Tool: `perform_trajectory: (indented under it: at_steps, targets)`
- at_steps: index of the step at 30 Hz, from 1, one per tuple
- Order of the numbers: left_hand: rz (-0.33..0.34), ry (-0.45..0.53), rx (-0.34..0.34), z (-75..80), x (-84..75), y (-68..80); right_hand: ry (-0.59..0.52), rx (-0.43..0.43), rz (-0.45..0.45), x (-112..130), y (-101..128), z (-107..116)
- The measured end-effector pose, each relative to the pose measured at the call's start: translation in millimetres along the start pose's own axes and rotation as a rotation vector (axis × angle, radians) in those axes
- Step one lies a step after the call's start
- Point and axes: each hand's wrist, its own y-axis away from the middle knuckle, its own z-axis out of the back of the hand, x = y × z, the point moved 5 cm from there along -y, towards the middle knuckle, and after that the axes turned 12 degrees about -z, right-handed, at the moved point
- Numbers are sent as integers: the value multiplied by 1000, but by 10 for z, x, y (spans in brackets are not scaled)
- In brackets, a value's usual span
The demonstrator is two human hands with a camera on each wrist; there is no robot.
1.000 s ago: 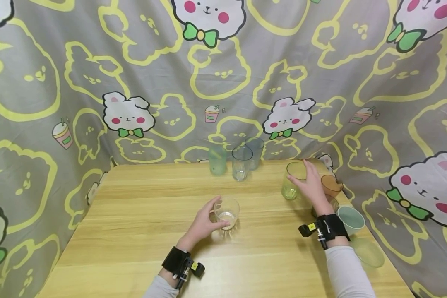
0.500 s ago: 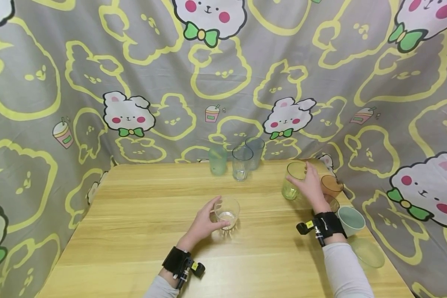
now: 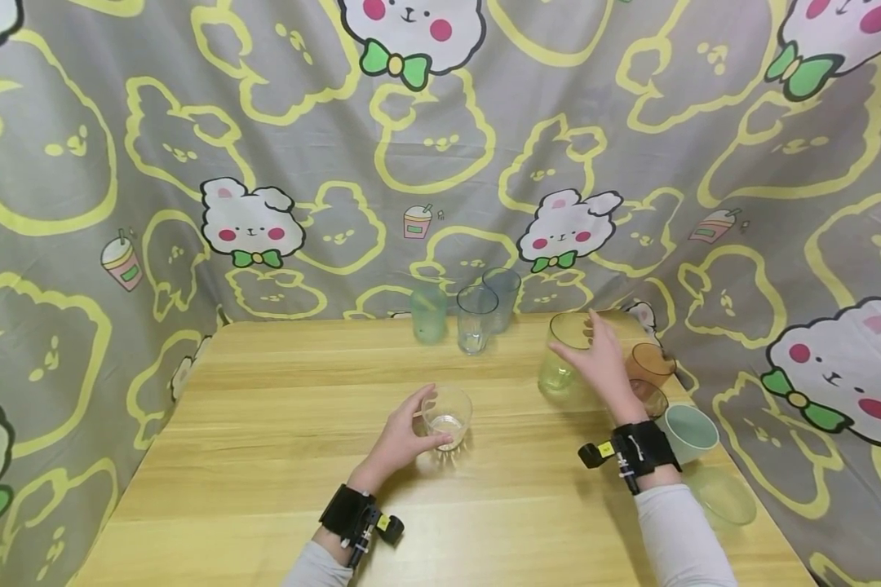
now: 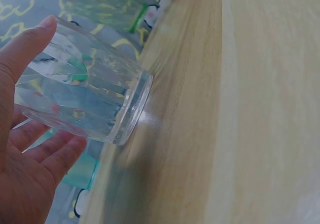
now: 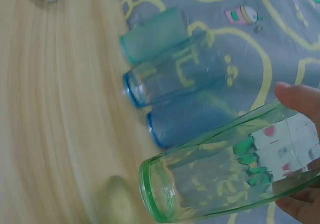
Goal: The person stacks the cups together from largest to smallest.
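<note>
Holding a short, clear glass cup (image 3: 448,425) in left hand (image 3: 402,439) and, at its two o'clock, a tall, yellow-green glass (image 3: 555,377) in right hand (image 3: 604,361).

1. And here's the clear tumbler (image 4: 95,87), glass-like, faceted, glossy!
2. The green tumbler (image 5: 215,179) gleams too, see-through and shiny.
3. Underneath, a smooth wood-grained desk (image 3: 264,424), faintly glossy.
4. Behind, the backdrop (image 3: 323,155): matt, rippling cloth!

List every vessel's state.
Clear glass tumbler: upright, held by left hand.
Tall lime glass: upright, held by right hand.
Frosted teal cup: standing.
Clear bluish glass: upright.
Blue glass tumbler: upright.
Orange translucent cup: upright.
Brown translucent cup: upright, partly hidden.
Pale mint cup: upright.
Yellowish transparent bowl: orientation unclear.
</note>
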Motion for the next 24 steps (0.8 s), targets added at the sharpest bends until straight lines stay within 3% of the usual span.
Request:
perform_trajectory:
  at_steps: [10,24]
  targets:
    - [-10,-9,-8,1,22,6,-85,-86,184,574,310,37]
    - [-29,9,-20,3,23,7,-184,-83,483,1282,831,-146]
